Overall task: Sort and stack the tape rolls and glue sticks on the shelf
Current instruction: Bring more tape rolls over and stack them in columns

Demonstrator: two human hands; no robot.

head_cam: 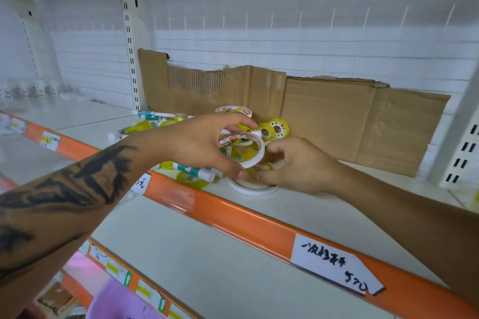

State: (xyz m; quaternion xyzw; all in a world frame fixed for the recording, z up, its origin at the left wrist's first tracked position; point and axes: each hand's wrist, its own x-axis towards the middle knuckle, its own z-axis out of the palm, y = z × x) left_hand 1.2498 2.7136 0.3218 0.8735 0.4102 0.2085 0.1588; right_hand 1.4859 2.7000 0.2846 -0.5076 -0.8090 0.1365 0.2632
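While the left hand (199,147) pinches a white tape roll (243,149) near the shelf's (324,212) front edge, the right hand (293,166), fingers curled, touches another roll (252,187); best lowered level, rims aligned.

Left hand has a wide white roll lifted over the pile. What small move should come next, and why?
Probably lower the white roll in the left hand flat onto the matching white roll lying at the shelf's front edge. The two look alike in width and colour, the right hand already rests at that lower roll as if steadying it, and the yellow rolls behind remain a loose heap.
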